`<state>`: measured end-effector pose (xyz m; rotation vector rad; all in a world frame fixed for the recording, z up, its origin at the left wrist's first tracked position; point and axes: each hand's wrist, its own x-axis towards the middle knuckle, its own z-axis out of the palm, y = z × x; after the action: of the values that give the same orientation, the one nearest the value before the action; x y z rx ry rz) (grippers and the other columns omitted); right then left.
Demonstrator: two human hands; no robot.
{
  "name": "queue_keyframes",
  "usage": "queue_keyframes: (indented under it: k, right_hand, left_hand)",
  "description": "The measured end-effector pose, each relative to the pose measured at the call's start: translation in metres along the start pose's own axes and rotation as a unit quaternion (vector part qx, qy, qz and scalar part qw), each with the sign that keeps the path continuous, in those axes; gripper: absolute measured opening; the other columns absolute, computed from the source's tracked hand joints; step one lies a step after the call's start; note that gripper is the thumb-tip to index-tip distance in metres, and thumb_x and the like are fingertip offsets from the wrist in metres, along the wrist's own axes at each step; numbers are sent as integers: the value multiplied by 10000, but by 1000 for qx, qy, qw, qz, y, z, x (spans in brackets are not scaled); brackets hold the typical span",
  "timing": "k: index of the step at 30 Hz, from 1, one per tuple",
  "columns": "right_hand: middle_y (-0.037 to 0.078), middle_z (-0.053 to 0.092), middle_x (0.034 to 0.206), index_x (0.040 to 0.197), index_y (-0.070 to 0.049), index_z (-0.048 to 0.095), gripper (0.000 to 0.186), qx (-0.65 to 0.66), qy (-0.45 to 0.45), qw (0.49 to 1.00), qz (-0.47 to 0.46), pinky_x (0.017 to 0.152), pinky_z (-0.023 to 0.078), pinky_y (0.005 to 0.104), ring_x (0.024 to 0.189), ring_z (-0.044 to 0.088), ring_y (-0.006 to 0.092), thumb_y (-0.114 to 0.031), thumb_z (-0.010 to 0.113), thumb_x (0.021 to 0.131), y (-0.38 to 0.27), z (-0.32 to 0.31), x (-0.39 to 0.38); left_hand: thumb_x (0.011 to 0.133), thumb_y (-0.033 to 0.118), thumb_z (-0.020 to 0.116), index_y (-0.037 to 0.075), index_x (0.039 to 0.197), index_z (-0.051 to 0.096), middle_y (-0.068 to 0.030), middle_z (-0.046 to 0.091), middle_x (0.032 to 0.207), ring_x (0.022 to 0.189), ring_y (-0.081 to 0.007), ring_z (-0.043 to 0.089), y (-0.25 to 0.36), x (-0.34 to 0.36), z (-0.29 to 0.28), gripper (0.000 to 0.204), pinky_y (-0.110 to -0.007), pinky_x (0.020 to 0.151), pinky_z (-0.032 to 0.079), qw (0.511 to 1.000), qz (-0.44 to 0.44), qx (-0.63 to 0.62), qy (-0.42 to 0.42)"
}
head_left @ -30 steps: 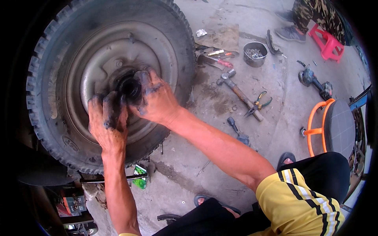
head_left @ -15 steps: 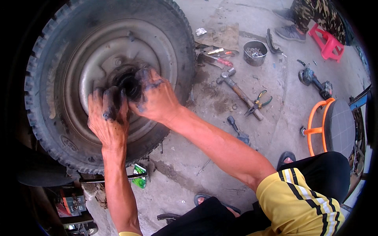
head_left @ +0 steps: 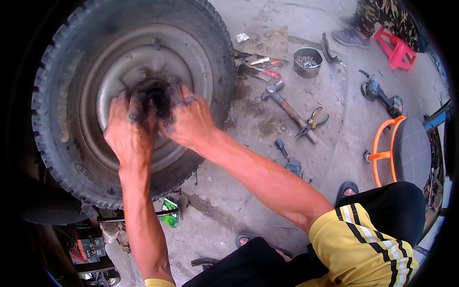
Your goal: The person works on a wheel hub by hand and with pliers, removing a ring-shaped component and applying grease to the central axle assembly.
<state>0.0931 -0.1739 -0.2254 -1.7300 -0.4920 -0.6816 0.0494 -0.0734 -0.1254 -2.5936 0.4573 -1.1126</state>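
Observation:
A large wheel with a knobbly black tyre and a dusty grey steel rim fills the upper left. At its centre is the black, greasy hub. My left hand is curled against the hub's left and lower side, its fingers blackened with grease. Opposite it, my right hand grips the hub's right side with bent, grease-smeared fingers. Both thumbs and fingertips are mostly lost in the dark centre. Whether a small part lies between them I cannot tell.
Right of the wheel lie a hammer, pliers, screwdrivers and a round tin of small metal parts. Farther right are a cordless power tool, an orange-framed stool, a pink plastic stool and another person's leg.
Both hands have shifted slightly up around the hub, and the left fingers reach farther over it. The hub's round opening, plain before, is now more covered.

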Motion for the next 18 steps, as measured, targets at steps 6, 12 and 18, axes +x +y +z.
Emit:
queue_keyframes:
  k: [6,12,18]
  right_hand:
    - [280,571,1032,1164,78,521,594,-9,17,1000,-3,743,542,495,862,618,442,-209,754,699,-4,-6,-1]
    - [299,554,1083,1190,82,497,601,-36,-5,999,-14,785,534,504,915,626,455,-201,744,721,-7,-10,0]
    - [280,568,1033,1155,83,533,541,-10,39,998,-55,748,539,507,866,631,452,-172,715,714,0,-4,4]
  left_hand:
    - [787,215,756,66,1085,674,-170,635,1162,1058,-355,621,1,-4,-3,342,-434,841,535,998,-31,39,-39]
    - [730,209,765,53,917,659,-155,646,1042,983,-344,616,7,1,2,266,-434,786,534,998,-24,50,-6]
    - [708,203,775,51,929,660,-154,652,1048,988,-340,615,3,0,5,292,-434,797,531,999,-18,30,-9]
